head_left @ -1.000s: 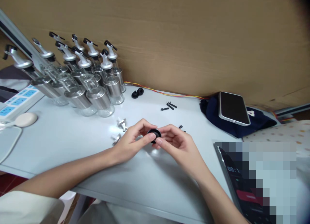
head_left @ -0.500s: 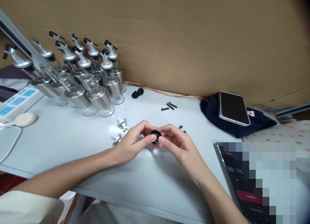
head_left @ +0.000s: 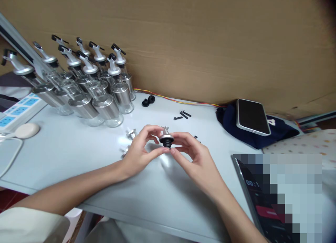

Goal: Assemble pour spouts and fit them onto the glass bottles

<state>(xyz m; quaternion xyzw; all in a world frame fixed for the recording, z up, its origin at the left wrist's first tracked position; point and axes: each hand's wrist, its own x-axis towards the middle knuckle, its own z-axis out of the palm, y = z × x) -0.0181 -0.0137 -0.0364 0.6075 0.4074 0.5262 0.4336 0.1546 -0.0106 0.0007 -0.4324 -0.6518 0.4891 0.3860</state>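
Observation:
Between my two hands is a bottle pourer spout point(head_left: 166, 138), silver on top with a ribbed black stopper underneath. It stands roughly upright just above the table. My left hand point(head_left: 144, 145) grips it from the left, thumb at the stopper's lower end and fingers by the silver rim. From the right, my right hand point(head_left: 193, 150) holds it the same way, its thumb also at the bottom tip. Left of my left hand lie two silver spout pieces point(head_left: 131, 133), one partly hidden by it. Small black bits point(head_left: 196, 137) lie behind my right hand.
Glass oil bottles point(head_left: 107, 108) crowd the back left, several topped with pourers. Black stoppers point(head_left: 145, 102) and thin black levers point(head_left: 185, 114) lie mid-table. A phone point(head_left: 253, 117) rests on a dark blue cap point(head_left: 225, 122); a tablet-like screen point(head_left: 252, 194) lies right. A power strip point(head_left: 22, 108) is left.
The pourer spout has turned in my hands: its black underside faced me before, and now it stands upright with the silver top showing. Both hands stay on it.

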